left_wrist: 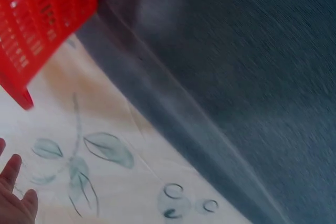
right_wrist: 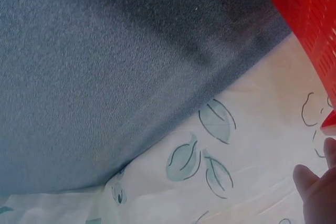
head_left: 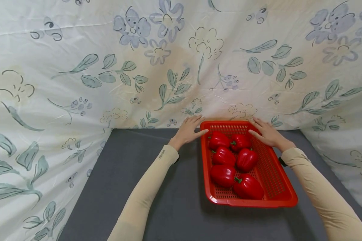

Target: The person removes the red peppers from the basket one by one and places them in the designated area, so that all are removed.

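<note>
A red plastic basket with slotted walls holds several glossy red bell peppers, some with green stems showing. At its far left corner is my left hand, fingers extended and the thumb reaching toward the rim. My right hand lies across the far right part of the rim, its fingers straight and the thumb pointing inward. In the left wrist view the basket's side shows above a few of the left fingertips. The right wrist view catches the basket's side and part of the right hand.
A dark grey table lies under the basket. Behind it and along both sides hangs a pale cloth printed with flowers and leaves. The basket's back edge is close to this cloth.
</note>
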{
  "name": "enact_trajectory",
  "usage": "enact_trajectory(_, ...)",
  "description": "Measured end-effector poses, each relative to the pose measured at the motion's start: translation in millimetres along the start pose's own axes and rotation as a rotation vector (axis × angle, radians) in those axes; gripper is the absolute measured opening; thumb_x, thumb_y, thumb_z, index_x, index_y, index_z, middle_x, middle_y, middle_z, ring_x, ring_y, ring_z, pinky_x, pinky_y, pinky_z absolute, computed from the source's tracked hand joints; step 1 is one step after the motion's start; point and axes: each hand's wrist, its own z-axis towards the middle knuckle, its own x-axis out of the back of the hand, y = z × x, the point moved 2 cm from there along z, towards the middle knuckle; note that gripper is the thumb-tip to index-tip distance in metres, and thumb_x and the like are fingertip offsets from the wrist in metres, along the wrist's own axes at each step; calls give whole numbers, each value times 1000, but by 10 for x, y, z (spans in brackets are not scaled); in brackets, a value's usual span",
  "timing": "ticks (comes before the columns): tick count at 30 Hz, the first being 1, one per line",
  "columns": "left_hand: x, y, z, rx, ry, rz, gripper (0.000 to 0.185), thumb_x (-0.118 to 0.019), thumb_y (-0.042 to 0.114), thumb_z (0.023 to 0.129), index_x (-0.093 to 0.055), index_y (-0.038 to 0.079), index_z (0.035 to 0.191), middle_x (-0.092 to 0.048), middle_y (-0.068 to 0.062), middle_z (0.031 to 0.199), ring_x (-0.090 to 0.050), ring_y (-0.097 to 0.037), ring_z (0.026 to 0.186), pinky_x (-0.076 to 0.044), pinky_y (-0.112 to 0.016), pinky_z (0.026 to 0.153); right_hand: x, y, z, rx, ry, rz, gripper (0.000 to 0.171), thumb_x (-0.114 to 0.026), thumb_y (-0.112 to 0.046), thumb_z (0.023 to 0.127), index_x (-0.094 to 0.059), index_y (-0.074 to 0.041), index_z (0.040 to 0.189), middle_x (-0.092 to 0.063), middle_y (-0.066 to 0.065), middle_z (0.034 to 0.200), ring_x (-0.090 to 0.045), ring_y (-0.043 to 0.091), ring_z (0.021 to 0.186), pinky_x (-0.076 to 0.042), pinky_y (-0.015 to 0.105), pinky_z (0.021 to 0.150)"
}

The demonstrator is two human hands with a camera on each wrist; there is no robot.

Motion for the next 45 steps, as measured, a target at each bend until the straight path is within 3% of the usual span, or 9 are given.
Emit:
enact_trajectory(7,-29,204,113,-55,-8,-71,70,-41,60,89,-31,20,146,-30,1,150,-28,-19,137,-17,-40,114,-6,1,2,-40,-34,64,65,-38,-46,97,-23,-8,147,-14,25,151,-14,47,136,-8,64,106)
enact_trajectory(18,-155,345,248,-136,-20,-54,68,-48,58,87,-35,21,143,-36,-2,145,-31,-17,134,-24,-34,112,-35,-24,54,-84,-67,136,72,-36,-51,95,-15,-7,148,-6,25,152,-4,46,138,-9,66,105)
enact_trajectory(33,-264,342,381,-151,-207,-14,76,-66,52,77,-37,23,141,-44,2,138,-38,-14,127,-30,-31,109,-87,-59,54,-99,-22,173,70,-36,-51,95,-17,-9,148,-5,20,153,0,43,139,-8,66,105)
enact_trajectory(40,-272,421,430,-148,-329,64,78,-69,51,75,-38,23,141,-41,1,141,-36,-17,128,-28,-34,109,-110,-22,32,-96,4,172,67,-37,-47,96,-19,-8,148,-7,21,153,-2,44,139,-9,66,105)
enact_trajectory(45,-301,459,469,-108,-366,146,77,-71,50,73,-39,26,140,-42,3,139,-37,-17,127,-26,-34,109,-109,-34,32,-101,-2,177,67,-36,-48,97,-18,-9,148,-6,21,153,-2,44,139,-9,67,104)
